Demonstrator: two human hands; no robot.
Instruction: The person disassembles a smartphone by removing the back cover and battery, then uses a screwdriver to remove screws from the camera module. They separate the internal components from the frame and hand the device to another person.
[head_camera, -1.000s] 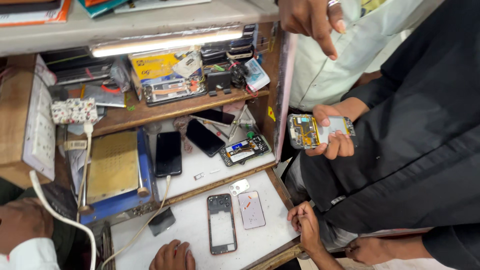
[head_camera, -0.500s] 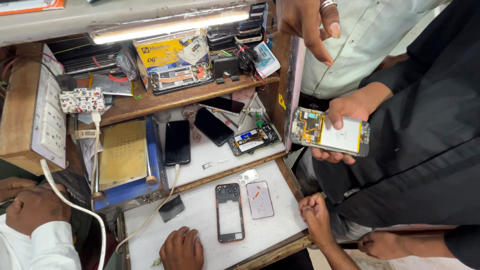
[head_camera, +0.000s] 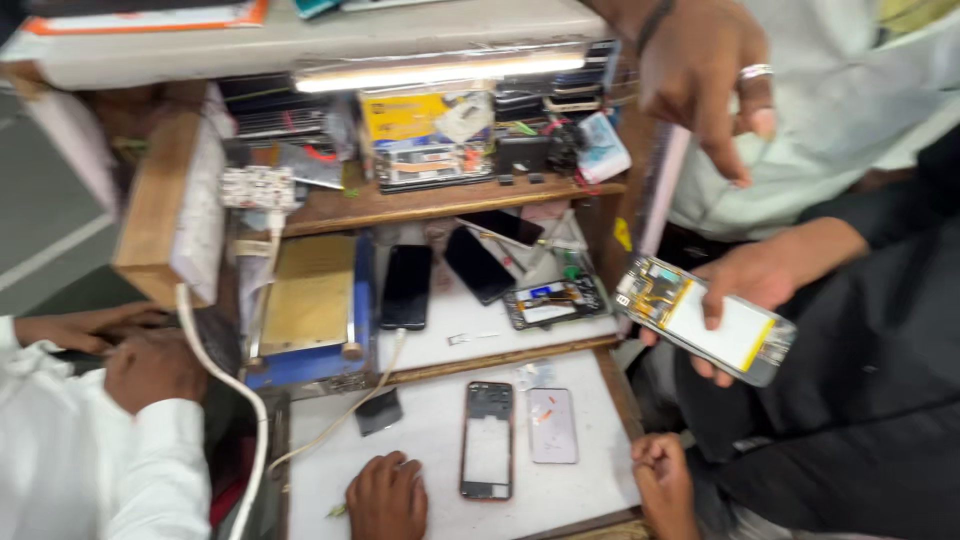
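My left hand (head_camera: 386, 496) rests as a loose fist on the white bench top (head_camera: 430, 440), with nothing seen in it. Just to its right lie a red-edged phone frame (head_camera: 488, 440) and a pale back cover (head_camera: 552, 425). My right hand (head_camera: 660, 484) is curled at the bench's right front edge, fingers closed, and holds nothing. To the right, a person in black holds an opened phone (head_camera: 708, 320) with its battery and boards showing.
On the upper level lie two dark phones (head_camera: 407, 286), an opened phone (head_camera: 556, 301) and a blue heating plate (head_camera: 312, 310). A white cable (head_camera: 232, 385) hangs at the left. Another person's hands (head_camera: 150, 365) are at the left, and a ringed hand (head_camera: 705, 75) is above right.
The person in black has lowered the opened phone to the right and tilted it. The view has shifted slightly. My two hands stay where they were on the bench.
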